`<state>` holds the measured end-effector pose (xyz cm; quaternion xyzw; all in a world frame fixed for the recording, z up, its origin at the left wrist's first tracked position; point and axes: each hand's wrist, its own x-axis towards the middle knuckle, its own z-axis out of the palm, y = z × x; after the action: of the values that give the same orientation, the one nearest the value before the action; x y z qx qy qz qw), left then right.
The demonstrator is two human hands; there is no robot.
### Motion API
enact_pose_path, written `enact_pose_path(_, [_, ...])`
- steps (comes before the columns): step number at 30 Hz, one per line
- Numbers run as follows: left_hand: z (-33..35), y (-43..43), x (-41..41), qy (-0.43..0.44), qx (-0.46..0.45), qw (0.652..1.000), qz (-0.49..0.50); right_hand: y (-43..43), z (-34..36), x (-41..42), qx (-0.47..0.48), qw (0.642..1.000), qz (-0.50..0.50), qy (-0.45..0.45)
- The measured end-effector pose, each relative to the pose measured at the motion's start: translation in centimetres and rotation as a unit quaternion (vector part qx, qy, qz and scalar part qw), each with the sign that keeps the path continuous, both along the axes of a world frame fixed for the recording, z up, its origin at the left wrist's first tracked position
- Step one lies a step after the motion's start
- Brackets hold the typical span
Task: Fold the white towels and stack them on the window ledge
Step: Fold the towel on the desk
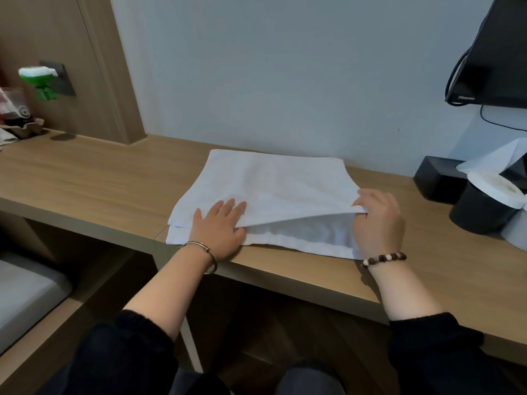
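**Towel doubled on the counter, both hands on it**

Nearest the camera are two black sleeves [128,352], pushed up the forearms. The left wrist has a thin metal bangle [204,249]. The right wrist has a bead bracelet [383,259], brown & white.

The left hand [219,226] lies palm down on the near-left part of the white towel [273,183], fingers straight and slightly spread, pressing the cloth flat. The right hand [376,223] is at the towel's near-right corner. Its thumb & fingertips pinch the edge of the top layer, which is raised a little, so a wedge of the lower layer shows btwn the hands.

The towel lies doubled on the wooden counter [85,178] — near edge at the counter's front lip, far edge close to the pale wall [285,67].

Farther right, a toilet-paper roll [496,189] sits on a black holder [479,212], w/ a black box [436,178] behind it. Top right is a Hisense TV [502,52], cables hanging below. Far left, a blurred green-and-white spray bottle [40,78] is in front of a dark wall panel [64,81].
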<state>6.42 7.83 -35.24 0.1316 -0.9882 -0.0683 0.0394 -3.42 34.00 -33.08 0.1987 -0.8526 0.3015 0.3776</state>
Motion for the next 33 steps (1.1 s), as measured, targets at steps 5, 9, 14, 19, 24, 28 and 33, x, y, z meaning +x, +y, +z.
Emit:
enact_pose_path(5, [-0.3,-0.3,-0.5,0.006,-0.011,1.000,0.011,0.9,0.8,1.1,0.249,0.963,-0.020,-0.098])
enact_pose_path(9, [-0.2,-0.1,-0.3,0.040,0.004,0.999,0.009,2.0,0.7,2.2,0.340,0.908,0.033,-0.241])
enact_pose_path(14, [-0.3,-0.5,0.5,0.182,0.061,0.981,-0.028,1.3,-0.2,3.5,0.356,0.908,0.030,-0.220])
enact_pose_path(19, [1.5,-0.1,1.1,0.336,0.057,0.939,-0.037,0.6,-0.3,3.1,0.379,0.904,0.003,-0.200])
enact_pose_path(24, [-0.6,0.5,2.7,0.229,-0.134,0.961,-0.081,0.5,-0.6,2.9,0.380,0.901,-0.021,-0.208])
enact_pose_path(28, [-1.1,1.1,3.4,0.148,-0.020,0.988,-0.048,0.7,-0.4,2.7,0.335,0.917,-0.026,-0.217])
enact_pose_path(33, [-0.9,-0.5,2.8,0.125,0.045,0.991,-0.032,1.4,-0.1,1.9,0.296,0.925,-0.044,-0.234])
